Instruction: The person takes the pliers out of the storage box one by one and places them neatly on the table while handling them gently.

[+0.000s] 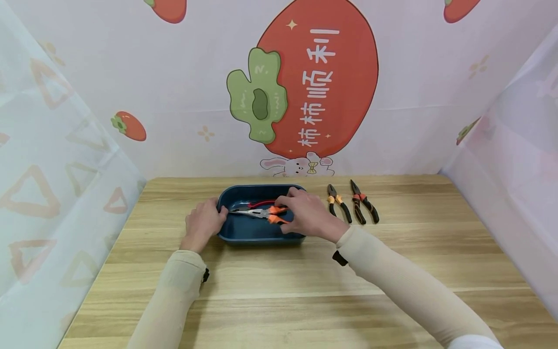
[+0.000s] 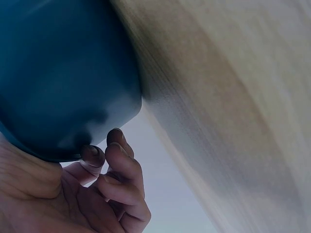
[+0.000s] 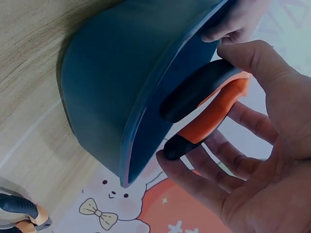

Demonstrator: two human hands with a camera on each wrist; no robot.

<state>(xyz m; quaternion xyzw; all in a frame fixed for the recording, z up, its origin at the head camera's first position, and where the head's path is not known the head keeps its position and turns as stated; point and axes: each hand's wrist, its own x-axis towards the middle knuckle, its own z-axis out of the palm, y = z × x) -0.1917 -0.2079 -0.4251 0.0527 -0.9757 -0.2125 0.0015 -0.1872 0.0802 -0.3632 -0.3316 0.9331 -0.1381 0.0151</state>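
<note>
A dark blue rectangular tray (image 1: 257,240) stands on the table. My left hand (image 1: 203,224) grips its left end, thumb over the rim; in the left wrist view the curled fingers (image 2: 124,165) lie against the outer wall. Over the tray, my right hand (image 1: 310,213) holds long-nose pliers (image 1: 258,212) by their orange-and-black handles (image 3: 209,116), thumb on one handle and fingers on the other. The jaws point left toward my left thumb. Behind the pliers, a red curved handle (image 1: 263,202) lies inside the tray, the rest of that tool partly hidden.
Right of the tray lie two more pliers: one with black-and-yellow-orange handles (image 1: 340,203), the other a long-nosed pair with black-and-orange handles (image 1: 364,203). Beyond the wooden table (image 1: 261,300) hangs a white printed curtain (image 1: 187,97), with similar sheets at both sides.
</note>
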